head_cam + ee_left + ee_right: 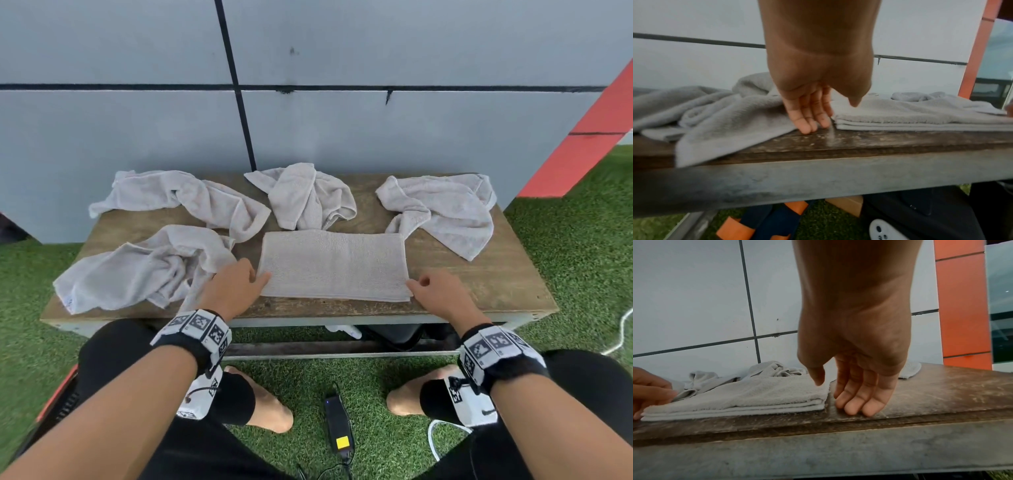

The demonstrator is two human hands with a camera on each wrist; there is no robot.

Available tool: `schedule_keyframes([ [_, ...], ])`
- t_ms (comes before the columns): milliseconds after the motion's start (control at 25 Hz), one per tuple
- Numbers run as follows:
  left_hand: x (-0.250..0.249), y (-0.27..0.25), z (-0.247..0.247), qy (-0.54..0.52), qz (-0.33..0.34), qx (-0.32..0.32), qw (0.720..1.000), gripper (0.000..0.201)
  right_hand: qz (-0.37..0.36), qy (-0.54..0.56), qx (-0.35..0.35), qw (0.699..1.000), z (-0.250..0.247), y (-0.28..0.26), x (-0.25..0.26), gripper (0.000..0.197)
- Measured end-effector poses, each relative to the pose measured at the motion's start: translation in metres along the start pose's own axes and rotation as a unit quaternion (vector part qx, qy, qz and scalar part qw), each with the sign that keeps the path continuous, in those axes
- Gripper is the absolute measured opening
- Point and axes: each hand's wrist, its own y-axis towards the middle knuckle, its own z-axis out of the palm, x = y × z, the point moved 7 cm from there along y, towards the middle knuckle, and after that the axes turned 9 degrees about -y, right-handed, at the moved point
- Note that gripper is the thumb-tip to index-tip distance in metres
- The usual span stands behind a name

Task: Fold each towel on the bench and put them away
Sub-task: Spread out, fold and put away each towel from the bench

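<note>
A grey towel (pixel 334 265), folded into a flat rectangle of several layers, lies at the front middle of the wooden bench (pixel 479 274). My left hand (pixel 255 279) is at its left end: the straight fingers (pixel 807 125) touch the bench beside the edge and the thumb hovers over the top layer. At the right end, my right hand (pixel 416 286) has its fingers (pixel 855 402) on the bench and its thumb touching the towel's (pixel 756 394) near corner. Neither hand grips cloth. Several crumpled towels lie around: far left (pixel 178 202), far middle (pixel 308 195), far right (pixel 442 205), near left (pixel 144 270).
A pale tiled wall stands right behind the bench. Artificial grass surrounds it. A black power bank (pixel 337 425) with a cable lies between my knees, a white cable (pixel 627 329) at the right. A dark bag (pixel 394 334) sits under the bench.
</note>
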Motion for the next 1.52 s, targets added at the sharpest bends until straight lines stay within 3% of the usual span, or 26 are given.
schedule_keyframes([
  [120, -0.004, 0.001, 0.004, -0.001, -0.03, 0.008, 1.0, 0.035, 0.012, 0.014, 0.01, 1.0, 0.004, 0.0, 0.002, 0.045],
  [360, -0.002, 0.002, -0.01, -0.075, -0.021, -0.04, 0.996, 0.029, 0.01, 0.053, 0.006, 0.999, -0.006, -0.002, -0.002, 0.037],
  [520, 0.003, 0.0, -0.011, -0.137, -0.043, -0.047, 0.989, 0.025, -0.004, 0.092, 0.041, 0.995, -0.005, -0.002, -0.002, 0.036],
  [720, 0.0, -0.003, -0.01, -0.139, -0.055, -0.042, 0.988, 0.019, 0.021, 0.028, 0.039, 0.999, 0.0, -0.006, -0.002, 0.036],
  [840, -0.022, -0.002, -0.01, -0.096, 0.007, -0.081, 0.992, 0.017, 0.033, 0.012, -0.077, 0.996, -0.013, -0.014, 0.016, 0.027],
  [960, -0.071, 0.008, 0.005, -0.073, 0.143, -0.079, 0.984, 0.021, -0.09, 0.006, -0.178, 0.98, -0.02, -0.009, 0.072, 0.02],
  [1080, -0.111, 0.028, 0.037, -0.025, 0.194, -0.04, 0.98, 0.047, -0.182, -0.015, -0.129, 0.975, 0.009, 0.011, 0.127, 0.042],
  [1200, -0.108, 0.044, 0.081, 0.059, 0.161, 0.021, 0.985, 0.061, -0.198, -0.07, -0.046, 0.977, 0.052, 0.026, 0.144, 0.06],
  [1520, -0.088, 0.051, 0.091, 0.096, 0.156, -0.01, 0.983, 0.066, -0.17, -0.118, -0.081, 0.975, 0.067, 0.037, 0.126, 0.065],
])
